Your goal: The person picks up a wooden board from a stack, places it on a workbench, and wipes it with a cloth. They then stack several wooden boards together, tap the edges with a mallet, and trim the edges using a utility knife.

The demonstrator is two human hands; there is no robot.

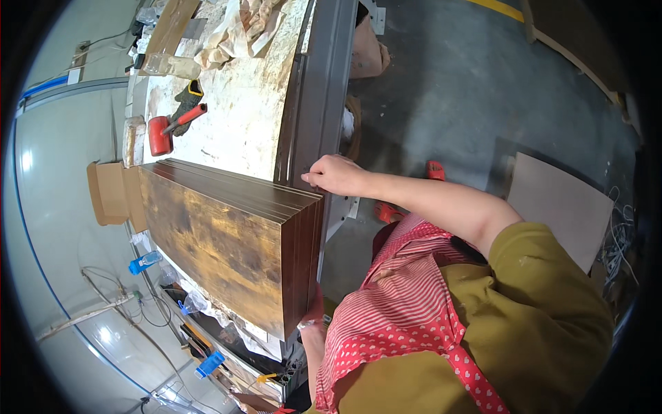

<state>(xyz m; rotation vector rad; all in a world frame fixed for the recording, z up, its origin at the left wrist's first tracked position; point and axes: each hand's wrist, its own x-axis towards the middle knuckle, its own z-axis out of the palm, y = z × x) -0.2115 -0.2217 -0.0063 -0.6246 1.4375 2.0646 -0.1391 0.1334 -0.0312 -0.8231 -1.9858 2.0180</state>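
Observation:
A stack of dark brown boards (214,241) stands on edge on the workbench (241,117), its outer face mottled gold and brown. At the stack's upper corner, by the bench's grey metal edge, is my right hand (336,174). Its fingers are curled closed, and anything inside them is hidden. Lower down, my left hand (314,308) is against the near end of the boards; its fingers are mostly out of sight. Beyond the stack lies a red mallet (161,136) next to a dark work glove (187,108).
Crumpled cloths (241,31) and a clear plastic bottle (172,65) lie on the far bench. An open cardboard box (114,193) stands by the wall. Blue-capped bottles (145,262) are beside the bench. On the floor, a flat board (558,207) lies near tangled cords (617,241).

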